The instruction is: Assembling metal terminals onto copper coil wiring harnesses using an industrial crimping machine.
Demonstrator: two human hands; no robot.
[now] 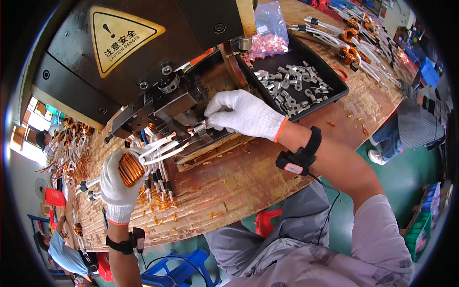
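Observation:
My left hand (116, 184), in a white knit glove, is closed around a copper-wound coil (131, 170). White sleeved leads (160, 149) run from the coil toward the die area of a dark press (174, 103). My right hand (241, 114), gloved too, pinches a silvery cable lug (198, 127) with thumb and forefinger. The lug lies beside the bare copper end of one lead, just in front of the press tooling. Whether the wire end sits inside the lug I cannot tell.
A black tray (330, 98) of loose lugs stands right of the press, with a plastic bag (270, 31) of copper-coloured pieces at its back. More coils (351, 55) with leads lie at the far right. Orange scraps (158, 220) litter the wooden table. Other people work nearby.

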